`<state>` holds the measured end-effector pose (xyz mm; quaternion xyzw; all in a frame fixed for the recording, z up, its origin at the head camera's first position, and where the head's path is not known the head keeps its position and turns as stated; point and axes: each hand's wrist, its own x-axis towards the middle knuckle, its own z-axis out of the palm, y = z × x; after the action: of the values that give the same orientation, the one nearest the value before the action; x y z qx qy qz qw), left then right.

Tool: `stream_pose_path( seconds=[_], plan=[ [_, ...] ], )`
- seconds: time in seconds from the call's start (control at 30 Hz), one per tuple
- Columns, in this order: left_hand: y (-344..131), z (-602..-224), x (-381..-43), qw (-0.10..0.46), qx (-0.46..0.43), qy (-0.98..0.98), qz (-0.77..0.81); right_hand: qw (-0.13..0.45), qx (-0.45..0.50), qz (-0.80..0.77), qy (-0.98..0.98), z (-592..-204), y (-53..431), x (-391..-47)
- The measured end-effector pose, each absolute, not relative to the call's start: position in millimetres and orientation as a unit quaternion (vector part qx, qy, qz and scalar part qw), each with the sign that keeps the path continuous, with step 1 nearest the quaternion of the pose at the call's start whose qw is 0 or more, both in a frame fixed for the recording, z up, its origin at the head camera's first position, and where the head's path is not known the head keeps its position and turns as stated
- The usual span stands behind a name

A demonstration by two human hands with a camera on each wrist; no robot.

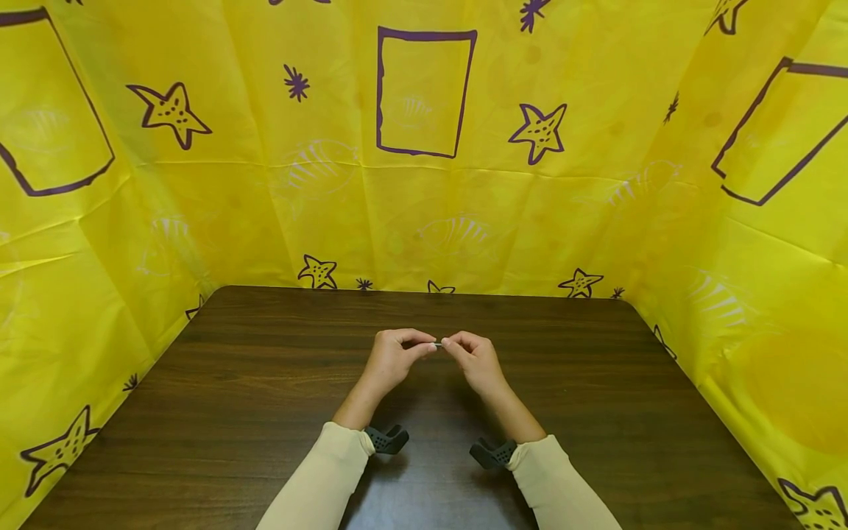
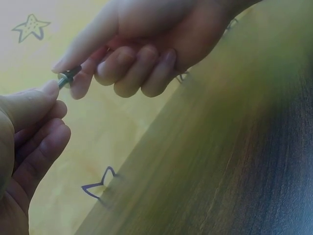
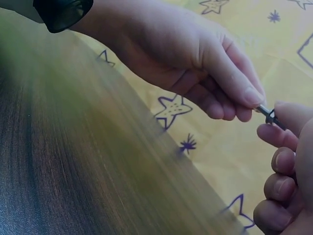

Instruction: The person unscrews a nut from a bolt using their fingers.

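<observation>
A small metal bolt (image 1: 439, 344) spans the short gap between my two hands, above the table. My left hand (image 1: 389, 359) pinches one end between thumb and fingertips. From the other side, my right hand (image 1: 480, 362) grips the opposite end with thumb and index finger. Up close in the left wrist view, the bolt (image 2: 62, 82) shows a threaded shank, a wider ring-like collar and a dark end by the right fingertips. The collar sits between both pinches in the right wrist view, around the bolt (image 3: 264, 112). Fingertips hide both ends.
Beneath the hands lies a dark wood-grain table (image 1: 265, 390) with rounded far corners. Yellow cloth (image 1: 252, 213) printed with starfish and fish hangs around its back and sides. Each wrist wears a black camera mount, seen at the left wrist mount (image 1: 388, 439) and right wrist mount (image 1: 492, 453).
</observation>
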<state>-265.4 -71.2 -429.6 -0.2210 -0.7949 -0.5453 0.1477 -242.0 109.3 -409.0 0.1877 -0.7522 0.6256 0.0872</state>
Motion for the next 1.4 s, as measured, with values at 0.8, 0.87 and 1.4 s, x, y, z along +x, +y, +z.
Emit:
stream_pose_path(
  seconds=[0.8, 0.87, 1.4],
  plan=[
    [-72.4, -426.7, -264.2, 0.144, -0.222, -0.787, -0.557, 0.084, 0.212, 0.660, -0.716, -410.0, 112.1, -241.2],
    [-72.1, -427.1, -263.9, 0.145, -0.223, -0.788, -0.555, 0.085, 0.213, 0.666, -0.710, -409.9, 112.3, -241.0],
    [-69.4, -427.4, -259.9, 0.154, -0.233, -0.790, -0.546, 0.103, 0.205, 0.633, -0.739, -414.2, 111.0, -238.7]
  ],
)
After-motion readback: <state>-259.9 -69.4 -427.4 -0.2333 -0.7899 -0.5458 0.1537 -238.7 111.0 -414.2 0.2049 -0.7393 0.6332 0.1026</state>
